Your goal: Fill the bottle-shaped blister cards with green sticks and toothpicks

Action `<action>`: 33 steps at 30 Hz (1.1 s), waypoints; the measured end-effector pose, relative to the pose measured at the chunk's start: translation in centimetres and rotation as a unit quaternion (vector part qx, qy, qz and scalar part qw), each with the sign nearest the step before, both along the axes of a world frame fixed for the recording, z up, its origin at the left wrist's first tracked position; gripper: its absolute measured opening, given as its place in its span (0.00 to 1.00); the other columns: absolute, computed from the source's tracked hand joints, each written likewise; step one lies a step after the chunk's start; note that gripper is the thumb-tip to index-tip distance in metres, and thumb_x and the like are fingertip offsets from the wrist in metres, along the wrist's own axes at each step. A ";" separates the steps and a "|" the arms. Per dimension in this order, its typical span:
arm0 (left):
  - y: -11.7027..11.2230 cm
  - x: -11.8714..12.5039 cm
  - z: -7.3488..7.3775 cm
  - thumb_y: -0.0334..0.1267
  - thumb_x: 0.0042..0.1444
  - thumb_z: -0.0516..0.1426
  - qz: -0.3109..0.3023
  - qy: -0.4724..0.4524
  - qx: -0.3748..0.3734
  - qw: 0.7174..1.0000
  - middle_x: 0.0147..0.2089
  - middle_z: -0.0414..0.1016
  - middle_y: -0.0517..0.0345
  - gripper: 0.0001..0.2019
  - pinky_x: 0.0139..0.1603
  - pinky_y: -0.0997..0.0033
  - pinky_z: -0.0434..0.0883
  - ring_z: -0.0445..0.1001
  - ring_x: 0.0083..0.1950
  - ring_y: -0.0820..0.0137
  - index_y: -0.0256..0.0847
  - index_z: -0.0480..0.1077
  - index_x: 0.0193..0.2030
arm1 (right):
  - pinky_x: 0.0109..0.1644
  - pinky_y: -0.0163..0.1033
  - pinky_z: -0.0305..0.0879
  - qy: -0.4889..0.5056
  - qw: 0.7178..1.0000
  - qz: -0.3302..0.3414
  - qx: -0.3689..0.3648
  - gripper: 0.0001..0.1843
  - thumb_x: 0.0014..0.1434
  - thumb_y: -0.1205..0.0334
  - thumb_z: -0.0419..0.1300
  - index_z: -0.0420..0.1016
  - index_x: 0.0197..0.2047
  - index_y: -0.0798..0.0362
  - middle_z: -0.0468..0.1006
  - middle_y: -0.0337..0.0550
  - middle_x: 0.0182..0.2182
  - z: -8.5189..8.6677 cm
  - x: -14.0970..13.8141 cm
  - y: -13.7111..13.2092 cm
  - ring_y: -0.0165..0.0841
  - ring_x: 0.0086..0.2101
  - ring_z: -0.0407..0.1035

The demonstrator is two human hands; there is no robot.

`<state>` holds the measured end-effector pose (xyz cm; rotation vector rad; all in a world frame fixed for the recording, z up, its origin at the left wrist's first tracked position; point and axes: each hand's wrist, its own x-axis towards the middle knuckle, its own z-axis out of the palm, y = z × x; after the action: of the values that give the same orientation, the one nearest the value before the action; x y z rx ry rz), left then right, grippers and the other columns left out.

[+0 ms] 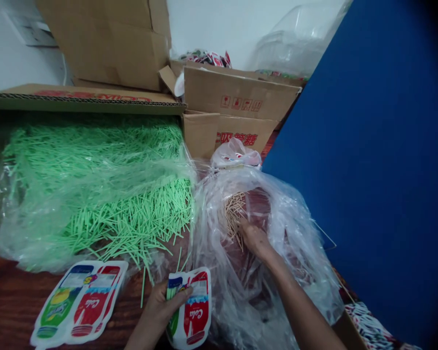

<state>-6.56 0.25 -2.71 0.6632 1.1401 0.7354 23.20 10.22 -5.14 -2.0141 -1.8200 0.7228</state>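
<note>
My left hand (pixel 164 306) is closed round a flat printed pouch (pixel 197 306) with red cola and green drink-bottle pictures. Thin green sticks show at the pouch's upper left, under my thumb. My right hand (pixel 253 236) reaches into a clear plastic bag (pixel 294 214), its fingers drawn together on thin brown sticks (pixel 234 209); the fingertips are partly hidden. Left of my left hand, more pouches (pixel 82 304) of the same print lie on the dark wooden surface. Beyond them, a heap of thin green sticks (pixel 131 214) spills from a plastic-lined box.
Cardboard boxes (pixel 237 92) stand at the back, one holding printed packets (pixel 208 58). A large blue panel (pixel 379 160) slants along the right side. At lower right is a box of red, white and dark pieces (pixel 372 323). A knotted plastic bag (pixel 235 153) sits behind the brown sticks.
</note>
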 end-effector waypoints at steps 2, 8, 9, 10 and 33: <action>0.0 -0.1 0.4 0.45 0.41 0.68 0.007 0.004 -0.012 1.000 0.23 0.78 0.58 0.15 0.27 0.74 0.69 0.74 0.24 0.69 0.35 0.74 0.27 | 0.43 0.40 0.57 0.000 1.000 0.024 -0.002 0.12 0.60 0.64 0.52 0.69 0.47 0.48 0.78 0.46 0.41 0.2 -0.3 -0.3 0.41 0.42 0.71; 0.1 0.2 0.5 0.47 0.38 0.69 0.007 0.015 -0.011 1.000 0.23 0.79 0.57 0.17 0.26 0.73 0.69 0.74 0.23 0.67 0.35 0.74 0.26 | 0.44 0.39 0.58 0.068 0.996 0.005 0.048 0.06 0.58 0.63 0.53 0.70 0.39 0.50 0.75 0.46 0.40 0.1 0.1 -0.1 0.38 0.40 0.69; 0.0 0.3 0.4 0.47 0.39 0.69 0.005 0.013 -0.010 1.000 0.23 0.79 0.57 0.17 0.27 0.73 0.69 0.74 0.24 0.67 0.35 0.74 0.26 | 0.44 0.40 0.58 0.090 0.994 -0.008 0.066 0.06 0.59 0.62 0.53 0.69 0.38 0.51 0.74 0.46 0.40 0.1 0.2 0.0 0.38 0.40 0.68; 0.0 0.3 0.3 0.47 0.39 0.69 0.005 0.011 -0.008 1.000 0.23 0.79 0.57 0.16 0.27 0.73 0.69 0.74 0.24 0.67 0.35 0.75 0.27 | 0.44 0.40 0.58 0.115 0.989 -0.024 0.085 0.07 0.60 0.60 0.52 0.68 0.37 0.51 0.73 0.46 0.40 0.0 0.3 0.0 0.38 0.40 0.67; 0.1 1.2 1.3 0.46 0.39 0.69 -0.009 0.014 -0.008 1.000 0.23 0.80 0.57 0.15 0.26 0.74 0.70 0.75 0.23 0.67 0.35 0.76 0.26 | 0.45 0.38 0.60 0.381 0.898 -0.150 0.160 0.11 0.59 0.52 0.57 0.69 0.42 0.49 0.73 0.38 0.36 -2.2 -0.9 -5.0 0.35 0.38 0.66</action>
<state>-5.35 0.38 -1.44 0.6723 1.1631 0.7027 22.25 5.24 -7.36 -1.4420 -1.0565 0.8783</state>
